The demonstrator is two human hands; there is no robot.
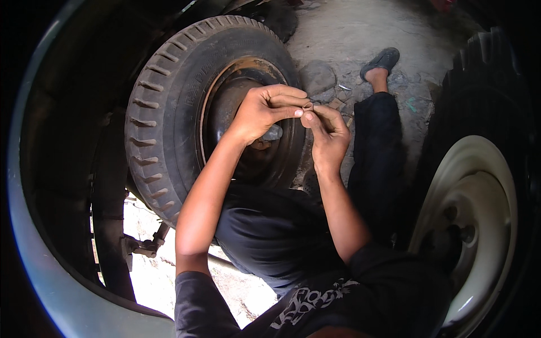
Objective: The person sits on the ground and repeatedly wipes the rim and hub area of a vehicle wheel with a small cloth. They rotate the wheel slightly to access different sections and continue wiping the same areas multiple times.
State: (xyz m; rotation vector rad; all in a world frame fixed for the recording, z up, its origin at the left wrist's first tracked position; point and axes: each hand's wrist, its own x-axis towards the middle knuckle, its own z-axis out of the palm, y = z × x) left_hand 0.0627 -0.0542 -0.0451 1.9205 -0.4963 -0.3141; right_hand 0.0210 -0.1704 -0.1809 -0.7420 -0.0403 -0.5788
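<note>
Small ring [307, 106], brownish, a short hollow piece: held in the air between the fingertips of both hands, to the right of the wheel hub. Left hand [260, 112]: reaching in from the left, thumb and forefinger closed on the ring's left side, the other fingers loosely extended above. Right hand [329, 138]: coming up from below right, thumb and forefinger pinched at the ring's right and lower side, remaining fingers curled. Orientation: the ring's mouth appears turned upward toward the viewer; its long axis, if any, is too small to tell. Neither hand is clearly nearer the piece, both touching it; the left is nearer the hub, standing in front of it. Surroundings: one treaded black tyre [172, 121] at left, its rusty rim [210, 93] facing the hands; one pale wheel [470, 163] at lower right; one dark shoe [386, 61] on rough grey ground [349, 34].
</note>
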